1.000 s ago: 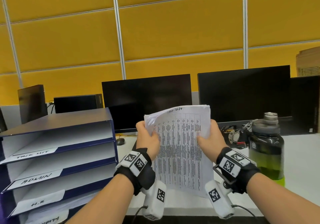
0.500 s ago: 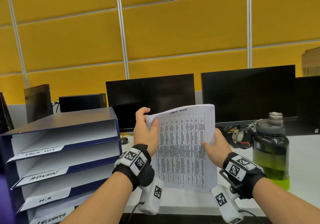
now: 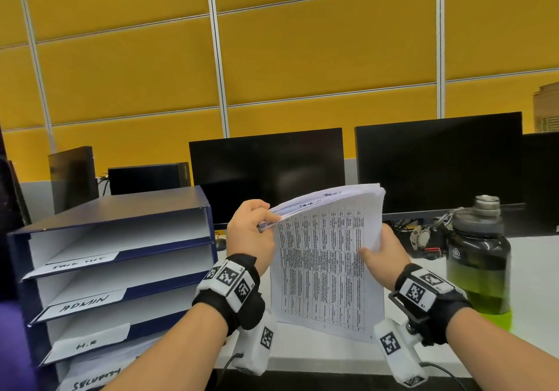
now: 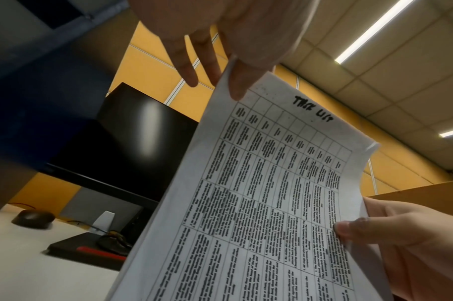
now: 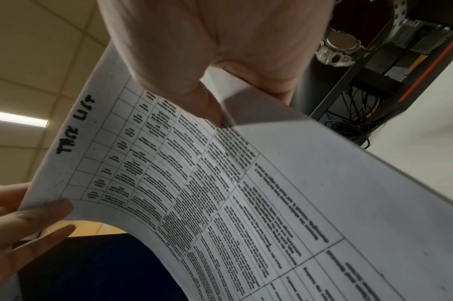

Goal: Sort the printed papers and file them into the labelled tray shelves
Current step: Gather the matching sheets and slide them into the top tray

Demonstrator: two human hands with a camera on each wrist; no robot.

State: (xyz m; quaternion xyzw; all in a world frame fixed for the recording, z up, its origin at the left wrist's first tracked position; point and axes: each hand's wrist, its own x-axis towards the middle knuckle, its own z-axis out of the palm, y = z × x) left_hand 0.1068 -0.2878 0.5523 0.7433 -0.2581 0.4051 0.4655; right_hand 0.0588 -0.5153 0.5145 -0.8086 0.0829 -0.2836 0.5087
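I hold a stack of printed papers [image 3: 326, 269] upright over the desk edge. Its front sheet is a printed table with "TASK LIST" handwritten at the top [image 4: 313, 111]. My left hand [image 3: 260, 224] pinches the top left corner of the front sheets and bends them toward me, so the top edges fan apart. My right hand [image 3: 378, 248] grips the stack's right edge, with the thumb on the front [image 4: 349, 228] and the fingers behind. At the left stands the blue tray shelf unit [image 3: 127, 212], labelled TASK LIST [image 3: 77, 263], ADMIN [image 3: 83, 303], H.R [image 3: 86, 345] and SECURITY [image 3: 93, 381].
A dark water bottle [image 3: 478, 257] with green liquid stands on the white desk [image 3: 532, 269] just right of my right hand. Two dark monitors [image 3: 266, 176] [image 3: 438, 163] stand behind the papers. A mouse [image 3: 220, 242] and a wristwatch [image 3: 420, 236] lie near the monitor stands.
My left hand has slid from the stack's left edge up to its top left corner and pulled the front sheets forward. The right hand keeps its grip on the right edge.
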